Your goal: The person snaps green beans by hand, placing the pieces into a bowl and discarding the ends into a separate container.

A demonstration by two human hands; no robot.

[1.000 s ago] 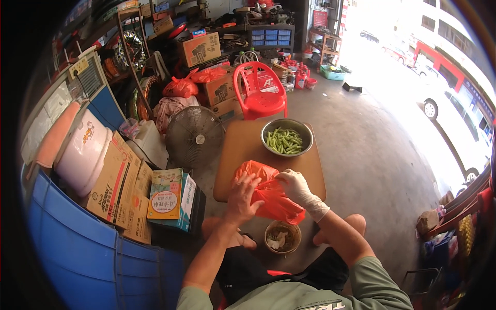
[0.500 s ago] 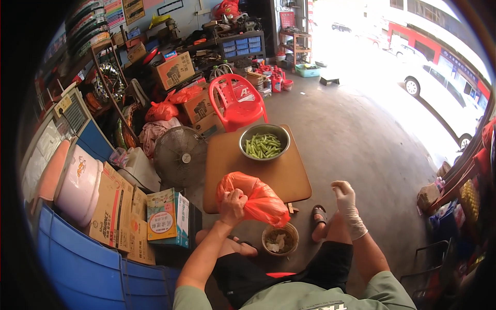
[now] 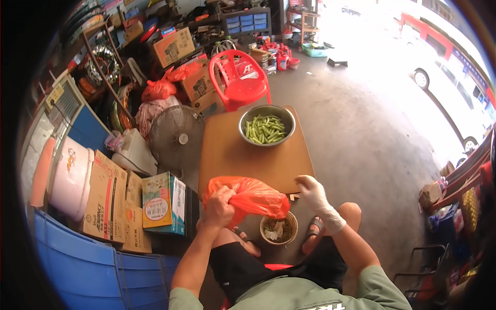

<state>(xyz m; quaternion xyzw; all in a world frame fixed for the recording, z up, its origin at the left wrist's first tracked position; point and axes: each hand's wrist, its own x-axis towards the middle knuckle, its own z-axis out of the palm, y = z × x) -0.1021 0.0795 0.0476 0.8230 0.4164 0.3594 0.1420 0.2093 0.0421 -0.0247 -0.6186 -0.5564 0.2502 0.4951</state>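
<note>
My left hand (image 3: 219, 209) is closed on the gathered side of an orange-red plastic bag (image 3: 261, 196). The bag hangs bulging over the table's near edge, and its contents are hidden. To its right, my right hand (image 3: 313, 198) wears a thin whitish glove. Its fingers are loosely bent and look apart, with nothing visible in them. On the brown table (image 3: 227, 150) stands a metal bowl (image 3: 283, 138) of cut green bean pieces (image 3: 265, 129). Below the bag, a round bucket (image 3: 293, 227) with scraps and crumpled pale paper sits on the floor between my feet.
A red plastic chair (image 3: 245, 90) stands beyond the table, a round fan (image 3: 175, 135) at its left. Cardboard boxes (image 3: 108, 199) and blue bins (image 3: 77, 258) line my left side. A metal-framed rack (image 3: 423, 263) stands at the right. White cars (image 3: 444, 82) are outside.
My right hand has moved left and slightly up, closer to the bag. My left hand and the bag have shifted slightly left. The view has tilted a little.
</note>
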